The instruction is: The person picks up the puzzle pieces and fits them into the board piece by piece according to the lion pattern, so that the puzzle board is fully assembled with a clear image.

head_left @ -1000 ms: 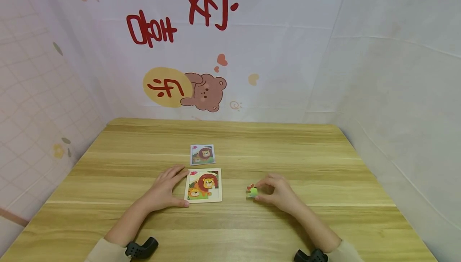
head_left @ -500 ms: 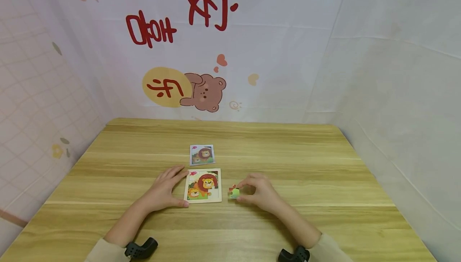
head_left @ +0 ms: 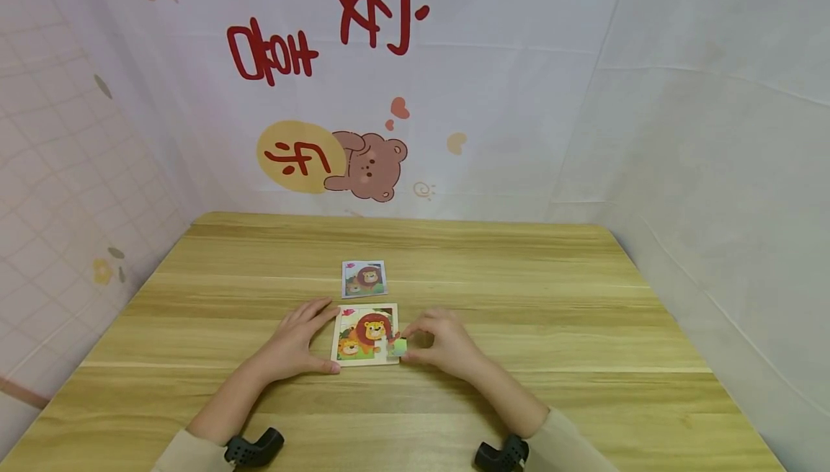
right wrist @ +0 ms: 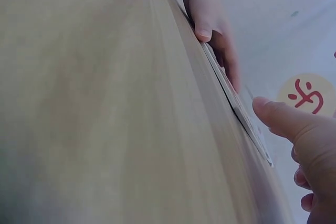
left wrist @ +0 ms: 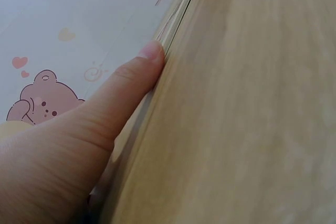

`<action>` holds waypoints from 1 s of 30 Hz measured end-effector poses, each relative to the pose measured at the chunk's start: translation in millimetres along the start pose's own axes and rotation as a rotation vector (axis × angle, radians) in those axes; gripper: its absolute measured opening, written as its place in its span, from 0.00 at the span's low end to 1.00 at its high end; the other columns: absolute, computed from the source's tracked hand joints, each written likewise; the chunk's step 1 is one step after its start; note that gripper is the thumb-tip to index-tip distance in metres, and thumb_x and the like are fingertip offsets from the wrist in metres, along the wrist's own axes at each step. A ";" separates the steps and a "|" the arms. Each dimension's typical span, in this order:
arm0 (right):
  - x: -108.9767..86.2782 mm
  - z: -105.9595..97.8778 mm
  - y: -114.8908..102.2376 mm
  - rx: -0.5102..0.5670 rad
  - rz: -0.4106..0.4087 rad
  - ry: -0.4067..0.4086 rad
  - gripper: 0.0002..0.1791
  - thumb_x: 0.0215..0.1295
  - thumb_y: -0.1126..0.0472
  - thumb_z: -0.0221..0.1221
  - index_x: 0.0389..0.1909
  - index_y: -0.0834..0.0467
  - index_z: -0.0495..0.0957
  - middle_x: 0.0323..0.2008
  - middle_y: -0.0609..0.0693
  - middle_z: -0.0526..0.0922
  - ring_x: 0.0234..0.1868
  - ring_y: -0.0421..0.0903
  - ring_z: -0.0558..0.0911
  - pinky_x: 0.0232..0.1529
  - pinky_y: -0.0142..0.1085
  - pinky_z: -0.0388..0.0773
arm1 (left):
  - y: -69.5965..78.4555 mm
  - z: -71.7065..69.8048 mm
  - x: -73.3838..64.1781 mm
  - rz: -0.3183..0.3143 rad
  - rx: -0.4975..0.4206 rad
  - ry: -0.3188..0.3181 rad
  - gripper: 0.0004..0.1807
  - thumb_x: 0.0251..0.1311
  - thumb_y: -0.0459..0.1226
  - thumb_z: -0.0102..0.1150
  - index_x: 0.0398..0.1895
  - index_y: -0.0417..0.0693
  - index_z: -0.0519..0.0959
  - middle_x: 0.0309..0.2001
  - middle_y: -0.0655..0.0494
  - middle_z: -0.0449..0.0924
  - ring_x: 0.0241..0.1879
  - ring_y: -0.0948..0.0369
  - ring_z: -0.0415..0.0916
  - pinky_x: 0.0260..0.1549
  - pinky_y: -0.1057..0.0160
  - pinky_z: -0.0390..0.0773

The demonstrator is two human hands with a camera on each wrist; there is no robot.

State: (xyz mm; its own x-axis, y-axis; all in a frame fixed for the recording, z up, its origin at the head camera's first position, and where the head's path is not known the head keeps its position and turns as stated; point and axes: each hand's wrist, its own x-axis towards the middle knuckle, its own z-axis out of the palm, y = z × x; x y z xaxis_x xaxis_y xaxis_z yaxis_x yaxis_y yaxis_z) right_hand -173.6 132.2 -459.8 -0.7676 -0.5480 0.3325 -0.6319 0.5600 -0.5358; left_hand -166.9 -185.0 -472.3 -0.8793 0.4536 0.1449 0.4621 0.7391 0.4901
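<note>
A square lion jigsaw puzzle in a pale wooden tray [head_left: 357,364] lies on the table, with a bare white gap at its lower right. My left hand [head_left: 297,344] rests spread along the tray's left side, the thumb [left wrist: 137,72] at the near corner and the index finger at the far one. Between thumb and index finger, my right hand [head_left: 447,344] pinches a green and red puzzle piece [head_left: 400,347]. That piece overlaps the tray's right rim, beside the gap, in the head view. In the right wrist view the right thumb [right wrist: 278,116] shows close to the tray, and the piece is not visible.
Just behind the tray lies a small picture card [head_left: 364,279] with the same lion scene. The wood-grain table [head_left: 519,277] ends at a white printed cloth [head_left: 506,97] behind and at both sides.
My right hand has carried the puzzle piece leftward across the table to the tray's right rim. The left hand, tray and card have stayed in place.
</note>
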 end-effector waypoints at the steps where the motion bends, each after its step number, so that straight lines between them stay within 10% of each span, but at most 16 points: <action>1: 1.6 1.5 -1.1 -0.005 -0.004 -0.004 0.16 0.46 0.47 0.74 0.36 0.47 0.85 0.29 0.38 0.77 0.31 0.37 0.68 0.36 0.34 0.65 | 0.1 0.0 0.1 0.001 0.000 0.000 0.60 0.35 0.70 0.66 0.70 0.44 0.65 0.71 0.41 0.55 0.69 0.40 0.47 0.60 0.33 0.48; 30: 16.1 17.8 -3.8 0.009 0.066 -0.084 0.16 0.45 0.44 0.73 0.35 0.44 0.85 0.29 0.36 0.72 0.33 0.38 0.66 0.39 0.36 0.61 | 2.5 -2.3 -0.8 -0.009 0.002 -0.012 0.59 0.35 0.69 0.67 0.69 0.43 0.65 0.70 0.39 0.55 0.69 0.39 0.47 0.60 0.33 0.48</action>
State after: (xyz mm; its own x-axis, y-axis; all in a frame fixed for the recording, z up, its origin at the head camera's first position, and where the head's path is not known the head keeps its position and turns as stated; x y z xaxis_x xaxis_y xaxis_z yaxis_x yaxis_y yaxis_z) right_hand -181.6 110.1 -466.3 -0.7958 -0.5601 0.2301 -0.5786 0.5912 -0.5619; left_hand -165.3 -184.7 -469.2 -0.8820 0.4529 0.1298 0.4543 0.7443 0.4896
